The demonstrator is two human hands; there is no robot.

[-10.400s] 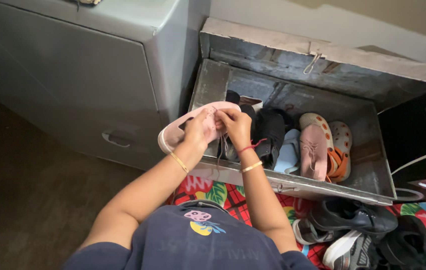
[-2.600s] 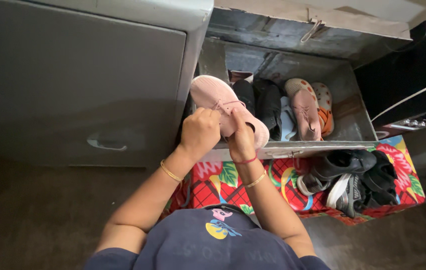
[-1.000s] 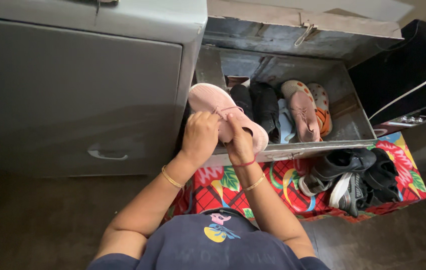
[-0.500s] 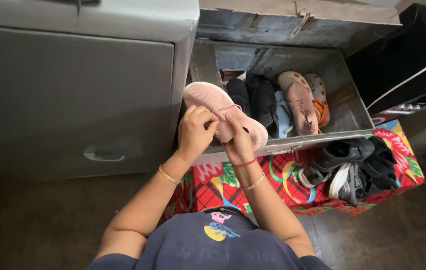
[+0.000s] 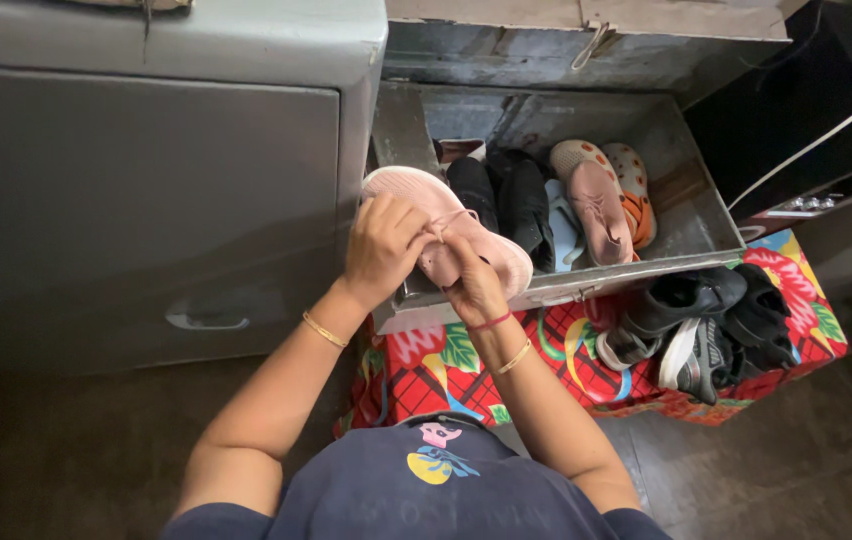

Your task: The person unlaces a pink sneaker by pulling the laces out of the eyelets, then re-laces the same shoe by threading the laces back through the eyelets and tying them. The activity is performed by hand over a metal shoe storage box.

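Pink shoe (image 5: 446,225): held over the metal box's (image 5: 691,215) front-left corner; your left hand (image 5: 383,247) grips its side, fingers curled; your right hand (image 5: 474,285) pinches its laces, fingertips together

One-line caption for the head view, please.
Left hand and right hand hold a pink shoe over an open metal trunk of footwear.

Soft daylight from above, dim floor, sharp focus, slight wide-angle bending.
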